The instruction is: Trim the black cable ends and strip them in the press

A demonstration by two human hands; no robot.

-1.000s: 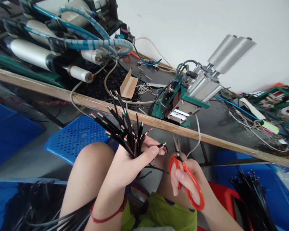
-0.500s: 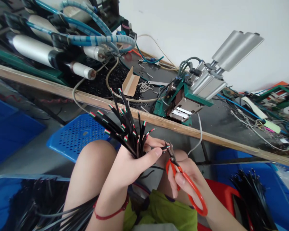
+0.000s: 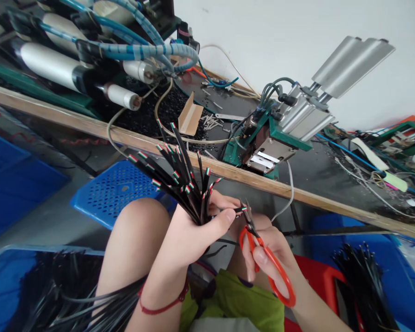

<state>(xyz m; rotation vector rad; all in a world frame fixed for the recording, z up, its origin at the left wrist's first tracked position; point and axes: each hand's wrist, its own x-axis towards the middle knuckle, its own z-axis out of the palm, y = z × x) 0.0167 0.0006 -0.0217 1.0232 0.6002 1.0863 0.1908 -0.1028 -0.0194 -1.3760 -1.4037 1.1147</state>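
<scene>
My left hand (image 3: 193,233) is closed round a bundle of black cables (image 3: 178,177) whose stripped ends show red, white and green wires fanning up and left. Between its thumb and fingers it pinches one cable end (image 3: 240,210) sideways. My right hand (image 3: 275,251) grips orange-handled scissors (image 3: 266,263), their blades at that pinched cable end. Both hands are over my bare knees.
A green pneumatic machine (image 3: 276,138) stands on the bench behind a wooden edge rail (image 3: 131,138). Hoses and cylinders (image 3: 90,55) fill the back left. A blue perforated stool (image 3: 114,189) is at my left knee. Blue bins with black cables sit at lower left (image 3: 38,286) and lower right (image 3: 370,281).
The scissors moved up and left from apart to the pinched cable end, and the blades closed on it. The left hand kept its bundle, shifting slightly.
</scene>
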